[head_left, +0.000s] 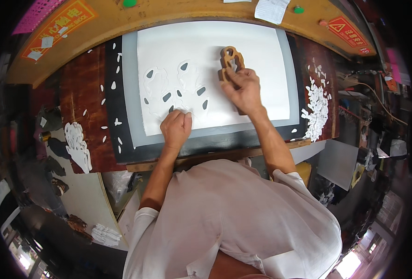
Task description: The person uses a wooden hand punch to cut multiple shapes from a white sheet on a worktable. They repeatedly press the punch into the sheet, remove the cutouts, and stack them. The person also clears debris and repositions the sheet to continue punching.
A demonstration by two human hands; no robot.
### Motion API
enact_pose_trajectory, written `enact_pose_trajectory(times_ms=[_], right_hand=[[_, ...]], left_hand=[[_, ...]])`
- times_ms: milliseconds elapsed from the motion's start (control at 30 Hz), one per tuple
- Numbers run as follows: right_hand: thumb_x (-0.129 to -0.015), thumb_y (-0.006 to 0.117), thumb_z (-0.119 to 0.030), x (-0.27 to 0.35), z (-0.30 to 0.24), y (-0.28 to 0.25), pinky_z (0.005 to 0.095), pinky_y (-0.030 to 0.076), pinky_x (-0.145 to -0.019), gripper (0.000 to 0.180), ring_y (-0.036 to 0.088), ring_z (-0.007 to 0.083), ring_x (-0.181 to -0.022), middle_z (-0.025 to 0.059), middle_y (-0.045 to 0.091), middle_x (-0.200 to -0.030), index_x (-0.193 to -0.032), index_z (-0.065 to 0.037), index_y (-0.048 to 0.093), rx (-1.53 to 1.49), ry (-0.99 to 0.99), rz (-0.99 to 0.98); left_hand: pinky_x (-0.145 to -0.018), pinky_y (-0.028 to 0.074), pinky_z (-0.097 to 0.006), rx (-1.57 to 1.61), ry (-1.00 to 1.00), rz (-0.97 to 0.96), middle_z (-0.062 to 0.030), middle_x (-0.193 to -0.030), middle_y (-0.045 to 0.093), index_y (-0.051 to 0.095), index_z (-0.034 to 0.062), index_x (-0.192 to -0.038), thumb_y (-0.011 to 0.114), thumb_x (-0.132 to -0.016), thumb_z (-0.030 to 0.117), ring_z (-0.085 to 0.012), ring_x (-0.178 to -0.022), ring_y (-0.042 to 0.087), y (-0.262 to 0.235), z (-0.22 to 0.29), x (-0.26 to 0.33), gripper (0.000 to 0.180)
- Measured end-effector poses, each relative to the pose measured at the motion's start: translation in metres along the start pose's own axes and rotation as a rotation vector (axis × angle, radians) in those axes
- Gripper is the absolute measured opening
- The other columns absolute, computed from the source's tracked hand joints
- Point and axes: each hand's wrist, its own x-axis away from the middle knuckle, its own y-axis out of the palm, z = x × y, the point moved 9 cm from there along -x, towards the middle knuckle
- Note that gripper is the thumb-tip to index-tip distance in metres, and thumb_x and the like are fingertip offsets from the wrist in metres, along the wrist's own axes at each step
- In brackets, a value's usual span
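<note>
- Wooden die (230, 63), a brown looped block with openings through it, stood on the white sheet (261, 88) toward two o'clock of that sheet; it sat on uncut paper, well apart from the shapes already punched.
- Right hand (244, 90) lay just at the die's five o'clock side, fingers closed over its lower edge, apparently to steady it flat against the paper.
- Left hand (176, 128) rested at the sheet's six o'clock edge, knuckles up and fingers curled under; whether it pinched anything could not be told. By its position it seemed to press the paper down so it would not slide.
- Punched outlines (175, 90) with dark teardrop holes filled the sheet's left half, between nine and seven o'clock from the die, leaving bare paper only near the right hand.
- Grey mat (129, 93) lay under the sheet, and under that a black board (206, 142), both on the dark red surface (82, 88).
- White scraps (317, 104) were heaped at three o'clock of the sheet, and small white petals (104, 100) were scattered at nine o'clock.
- Further out at eight o'clock, a white cut-out stack (78, 144) lay on the surface.
- At twelve o'clock ran a wooden rail (178, 11) bearing orange warning labels (59, 25); nothing lay across the die's stretch of paper.
</note>
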Motion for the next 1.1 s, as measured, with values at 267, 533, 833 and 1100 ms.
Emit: enact_pose_trajectory(times_ms=[267, 533, 833, 1100], right_hand=[[-0.077, 0.088, -0.028, 0.016, -0.022, 0.051, 0.0457, 0.048, -0.094, 0.046, 0.061, 0.0311, -0.106, 0.0071, 0.073, -0.111, -0.119, -0.010, 0.082, 0.426, -0.024, -0.070], [-0.080, 0.088, -0.024, 0.005, -0.011, 0.052, 0.0440, 0.053, -0.092, 0.047, 0.065, 0.0336, -0.105, 0.0119, 0.072, -0.117, -0.123, -0.006, 0.080, 0.315, 0.041, -0.160], [-0.094, 0.076, -0.023, 0.091, 0.089, -0.070, 0.0400, 0.057, -0.097, 0.041, 0.070, 0.0329, -0.112, 0.0191, 0.072, -0.126, -0.129, -0.001, 0.074, -0.138, 0.358, 0.155], [-0.100, 0.068, -0.016, 0.126, 0.105, -0.193, 0.0446, 0.048, -0.112, 0.050, 0.061, 0.0460, -0.131, 0.0301, 0.063, -0.140, -0.143, 0.008, 0.058, 0.050, 0.065, 0.629]], left_hand=[[-0.061, 0.050, -0.043, 0.088, 0.028, -0.023, -0.0096, -0.077, 0.061, 0.061, 0.0040, -0.070, 0.073, -0.091, 0.017, -0.0314, -0.068, 0.061, -0.001, -0.002, -0.010, 0.028], [-0.061, 0.049, -0.045, 0.067, 0.043, 0.050, -0.0133, -0.075, 0.058, 0.056, 0.0030, -0.069, 0.069, -0.094, 0.013, -0.0356, -0.065, 0.059, 0.005, -0.011, -0.008, 0.030], [-0.069, 0.054, -0.047, -0.069, 0.133, 0.154, -0.0124, -0.082, 0.065, 0.067, 0.0040, -0.079, 0.068, -0.099, 0.017, -0.0377, -0.075, 0.064, 0.002, 0.003, -0.008, 0.024], [-0.076, 0.050, -0.049, -0.252, 0.120, -0.104, -0.0104, -0.085, 0.064, 0.068, 0.0092, -0.078, 0.068, -0.098, 0.030, -0.0357, -0.087, 0.064, 0.050, 0.061, 0.113, 0.028]])
